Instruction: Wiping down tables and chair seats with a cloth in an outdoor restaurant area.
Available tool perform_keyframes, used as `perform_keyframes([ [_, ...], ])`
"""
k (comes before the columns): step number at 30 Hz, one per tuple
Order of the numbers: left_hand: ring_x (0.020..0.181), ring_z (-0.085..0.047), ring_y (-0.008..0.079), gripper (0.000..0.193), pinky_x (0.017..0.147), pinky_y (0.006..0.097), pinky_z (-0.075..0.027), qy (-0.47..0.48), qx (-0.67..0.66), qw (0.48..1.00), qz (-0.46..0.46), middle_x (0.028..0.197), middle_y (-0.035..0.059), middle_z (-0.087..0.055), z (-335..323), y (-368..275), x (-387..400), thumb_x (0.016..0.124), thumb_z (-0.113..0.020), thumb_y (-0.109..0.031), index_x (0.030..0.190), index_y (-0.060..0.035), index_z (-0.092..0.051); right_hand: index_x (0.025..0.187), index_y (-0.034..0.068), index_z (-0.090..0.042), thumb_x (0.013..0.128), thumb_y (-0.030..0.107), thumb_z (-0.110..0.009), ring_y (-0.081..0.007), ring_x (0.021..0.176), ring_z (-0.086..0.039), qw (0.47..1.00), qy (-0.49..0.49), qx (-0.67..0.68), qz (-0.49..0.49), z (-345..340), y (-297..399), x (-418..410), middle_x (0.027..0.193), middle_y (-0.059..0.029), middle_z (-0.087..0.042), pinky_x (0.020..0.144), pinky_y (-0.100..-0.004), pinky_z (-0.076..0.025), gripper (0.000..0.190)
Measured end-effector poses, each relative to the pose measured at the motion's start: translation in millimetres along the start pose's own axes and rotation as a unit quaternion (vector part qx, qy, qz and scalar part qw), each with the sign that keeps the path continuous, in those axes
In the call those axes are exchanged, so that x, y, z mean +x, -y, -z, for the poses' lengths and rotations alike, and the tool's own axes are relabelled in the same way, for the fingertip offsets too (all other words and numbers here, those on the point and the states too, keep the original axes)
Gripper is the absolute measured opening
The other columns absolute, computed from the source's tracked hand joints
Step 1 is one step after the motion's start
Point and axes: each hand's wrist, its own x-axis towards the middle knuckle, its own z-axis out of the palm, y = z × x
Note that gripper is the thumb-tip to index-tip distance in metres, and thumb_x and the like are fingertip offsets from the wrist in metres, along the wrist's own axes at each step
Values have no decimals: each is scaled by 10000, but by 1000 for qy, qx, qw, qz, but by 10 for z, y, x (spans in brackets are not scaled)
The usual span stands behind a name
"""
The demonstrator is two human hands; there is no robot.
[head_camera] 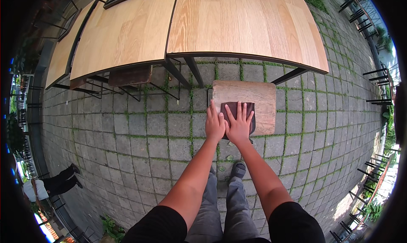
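Note:
A wooden stool seat [264, 112] with a worn surface stands low in front of me. On it lies a folded dark brown cloth [251, 125], near the seat's front left part. My right hand [239, 123] presses flat on this cloth, its fingers spread. At the seat's left edge rests my left hand [215, 125], fingers stretched forward and thumb apart, close beside the right. Whether the left palm touches the cloth is hidden.
Light wood-topped tables [235, 26] with black metal legs stand just beyond the stool. A dark stool [130, 76] is tucked under the left table. Grass grows between the grey pavers [179, 125]. Another person [39, 189] stands at far left. My sandalled foot [238, 170] is below.

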Motion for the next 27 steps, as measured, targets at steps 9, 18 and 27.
perform_keyframes([
  [9, 1386, -526, 513, 706, 1098, 532, -498, 21, 17, 1000, 15, 1624, 275, -403, 27, -27, 21, 1098, -455, -228, 1724, -50, -178, 1692, 374, -371, 1033, 555, -503, -490, 1643, -149, 999, -22, -34, -19, -233, -19, 1192, 1766, -228, -267, 1260, -772, -32, 696],
  [18, 1343, -557, 530, 727, 1060, 542, -517, 0, 28, 1000, -10, 1618, 288, -396, 12, 13, -17, 1083, -460, -208, 1730, -63, -162, 1634, 302, -481, 1019, 584, -475, -529, 1602, -233, 998, -52, -34, 14, -265, -14, 1377, 1676, -266, -416, 1243, -799, -37, 676],
  [27, 1379, -531, 515, 723, 1102, 525, -492, 13, 2, 1000, -1, 1622, 272, -397, 20, -2, -7, 1090, -460, -234, 1730, -60, -171, 1681, 330, -408, 1018, 590, -503, -522, 1625, -176, 997, -60, -30, 25, -216, -27, 1196, 1743, -262, -291, 1249, -786, -55, 719],
])
